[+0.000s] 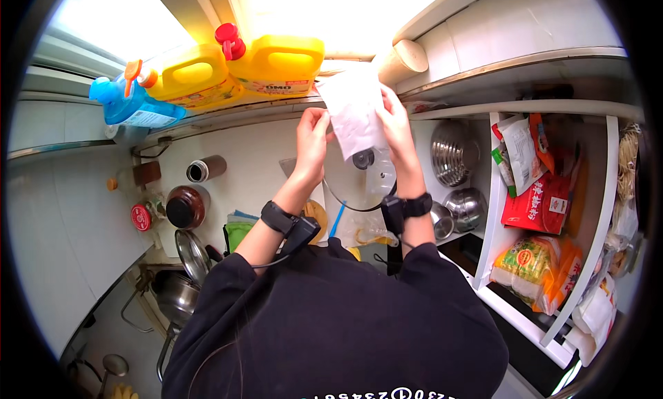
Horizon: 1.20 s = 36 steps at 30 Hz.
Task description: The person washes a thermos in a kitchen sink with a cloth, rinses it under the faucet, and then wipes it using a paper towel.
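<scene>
A thin white sheet point(357, 117), paper or cloth, is spread between my hands near the window ledge. Its lower end hangs to a point. My left hand point(312, 140) pinches the left edge between thumb and fingers. On the opposite edge, my right hand point(398, 127) has the sheet between its thumb and fingers. Beneath it, a glass pot lid point(344, 184) with a dark knob is partly hidden by the sheet and my right arm.
Yellow detergent jugs point(282, 62) and a blue bottle point(140, 101) line the ledge. Counter items include a jar point(187, 206), an open flask point(206, 168) and steel bowls point(464, 208). Shelves on the right hold food packets point(536, 205). A pot point(175, 295) stands lower left.
</scene>
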Each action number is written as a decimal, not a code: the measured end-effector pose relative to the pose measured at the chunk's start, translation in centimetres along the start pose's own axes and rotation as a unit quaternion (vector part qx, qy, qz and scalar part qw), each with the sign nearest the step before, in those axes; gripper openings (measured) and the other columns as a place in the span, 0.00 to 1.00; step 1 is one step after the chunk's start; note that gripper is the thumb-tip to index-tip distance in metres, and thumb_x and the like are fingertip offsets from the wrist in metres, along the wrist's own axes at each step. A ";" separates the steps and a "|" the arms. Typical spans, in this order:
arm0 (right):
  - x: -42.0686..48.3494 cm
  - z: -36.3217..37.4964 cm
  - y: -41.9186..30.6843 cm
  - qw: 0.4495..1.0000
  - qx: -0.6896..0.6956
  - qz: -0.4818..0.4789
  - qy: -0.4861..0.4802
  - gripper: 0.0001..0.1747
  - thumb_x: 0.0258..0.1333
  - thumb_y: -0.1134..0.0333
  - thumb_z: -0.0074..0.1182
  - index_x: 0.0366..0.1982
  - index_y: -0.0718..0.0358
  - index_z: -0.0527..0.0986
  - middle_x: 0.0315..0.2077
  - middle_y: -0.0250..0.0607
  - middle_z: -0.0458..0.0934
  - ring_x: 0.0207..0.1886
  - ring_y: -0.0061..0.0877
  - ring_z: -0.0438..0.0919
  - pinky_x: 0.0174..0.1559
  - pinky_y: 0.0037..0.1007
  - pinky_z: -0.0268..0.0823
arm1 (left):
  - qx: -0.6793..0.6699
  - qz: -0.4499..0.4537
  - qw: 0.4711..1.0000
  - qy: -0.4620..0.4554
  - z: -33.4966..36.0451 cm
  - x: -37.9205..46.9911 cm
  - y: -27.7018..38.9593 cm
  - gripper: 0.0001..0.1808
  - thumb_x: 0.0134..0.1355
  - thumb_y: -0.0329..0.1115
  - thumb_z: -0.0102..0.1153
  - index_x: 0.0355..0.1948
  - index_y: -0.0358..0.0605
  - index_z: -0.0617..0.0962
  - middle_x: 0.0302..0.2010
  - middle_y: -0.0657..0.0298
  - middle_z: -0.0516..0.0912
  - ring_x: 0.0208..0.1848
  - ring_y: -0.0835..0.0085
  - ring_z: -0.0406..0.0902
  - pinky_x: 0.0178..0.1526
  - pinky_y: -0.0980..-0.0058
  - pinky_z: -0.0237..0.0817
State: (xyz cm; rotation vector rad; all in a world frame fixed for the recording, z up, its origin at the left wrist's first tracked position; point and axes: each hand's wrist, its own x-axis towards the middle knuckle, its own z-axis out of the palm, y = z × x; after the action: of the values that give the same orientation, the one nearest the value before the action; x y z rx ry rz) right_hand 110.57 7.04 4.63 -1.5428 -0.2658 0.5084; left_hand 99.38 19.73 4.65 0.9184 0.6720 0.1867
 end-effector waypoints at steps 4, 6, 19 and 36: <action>5.0 1.8 -1.0 0.941 -0.327 -0.080 -0.013 0.21 0.56 0.68 0.48 0.52 0.64 0.71 0.48 0.48 0.75 0.52 0.33 0.74 0.51 0.31 0.67 | -0.105 -0.011 0.994 -0.031 1.5 2.9 -1.5 0.12 0.68 0.38 0.46 0.48 0.45 0.69 0.49 0.63 0.73 0.57 0.70 0.69 0.60 0.63 0.62; 7.6 2.6 -0.1 0.855 -0.506 -0.083 -0.080 0.22 0.49 0.64 0.55 0.48 0.65 0.74 0.43 0.52 0.75 0.47 0.44 0.74 0.48 0.40 0.67 | -0.119 -0.007 0.992 -0.034 2.0 4.3 -1.9 0.13 0.68 0.38 0.46 0.49 0.44 0.69 0.50 0.62 0.73 0.58 0.70 0.69 0.60 0.64 0.62; 4.5 -0.6 -5.8 0.712 -0.572 -0.355 0.199 0.24 0.43 0.71 0.58 0.48 0.65 0.73 0.51 0.52 0.69 0.55 0.45 0.67 0.58 0.41 0.60 | -0.024 -0.071 0.997 -0.030 0.0 5.8 -4.2 0.14 0.65 0.38 0.50 0.49 0.45 0.71 0.52 0.60 0.76 0.56 0.70 0.72 0.57 0.68 0.63; -0.2 -2.5 -5.2 0.720 -0.651 -0.179 0.160 0.33 0.38 0.71 0.62 0.51 0.64 0.66 0.52 0.52 0.61 0.56 0.47 0.64 0.54 0.43 0.66 | -0.029 -0.080 0.988 -0.132 -0.4 -4.1 -3.4 0.15 0.62 0.36 0.55 0.49 0.45 0.72 0.50 0.61 0.78 0.54 0.71 0.75 0.55 0.71 0.64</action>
State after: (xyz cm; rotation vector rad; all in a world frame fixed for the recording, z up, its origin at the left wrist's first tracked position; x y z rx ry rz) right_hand 112.28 5.00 9.75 -2.8128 -0.7272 -0.4300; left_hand 95.53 16.21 3.72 0.8114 0.4882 -0.0583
